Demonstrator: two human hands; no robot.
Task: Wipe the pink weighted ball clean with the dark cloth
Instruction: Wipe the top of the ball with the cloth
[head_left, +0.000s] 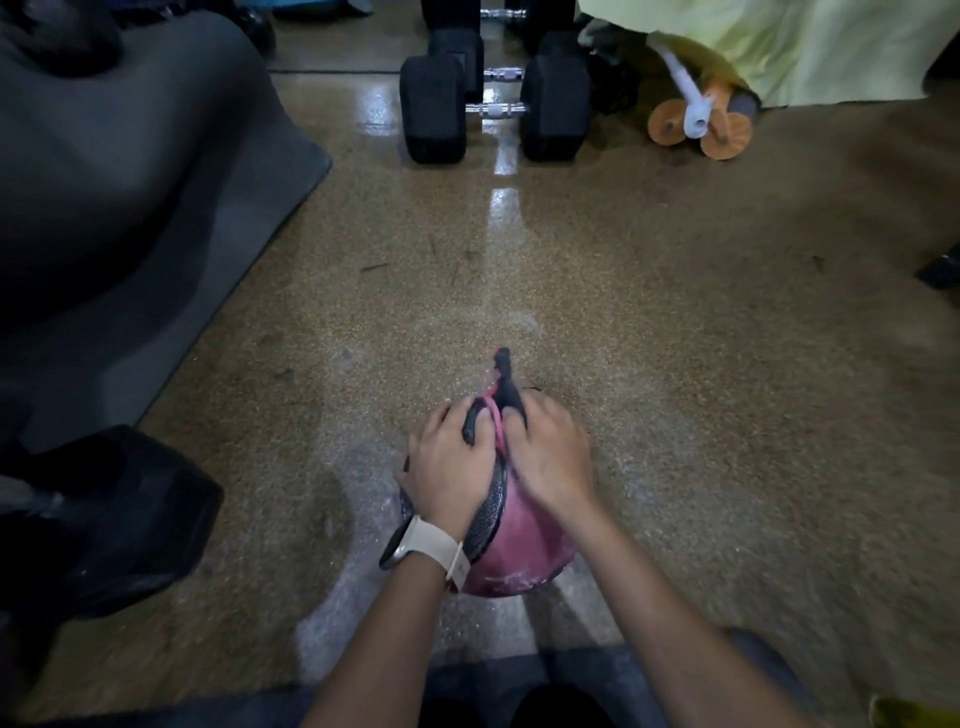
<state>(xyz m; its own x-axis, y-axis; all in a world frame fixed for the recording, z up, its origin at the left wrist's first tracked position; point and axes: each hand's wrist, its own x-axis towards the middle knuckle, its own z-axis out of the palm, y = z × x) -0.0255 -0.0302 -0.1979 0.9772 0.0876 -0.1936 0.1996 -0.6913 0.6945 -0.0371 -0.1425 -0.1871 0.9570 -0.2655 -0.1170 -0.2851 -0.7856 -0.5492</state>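
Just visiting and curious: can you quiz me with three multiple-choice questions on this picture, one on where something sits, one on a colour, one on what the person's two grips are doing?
1. Where is the watch? A) left wrist B) right wrist C) on the floor
2. What colour are the roller wheels? A) blue B) orange C) white
3. What are the two grips doing? A) both on the dark cloth over the pink ball B) one hangs free C) both raised, empty
Answers: 1 A, its pale strap circles the left wrist. 2 B, both discs are orange. 3 A, the left grip and right grip hold the cloth on the ball.
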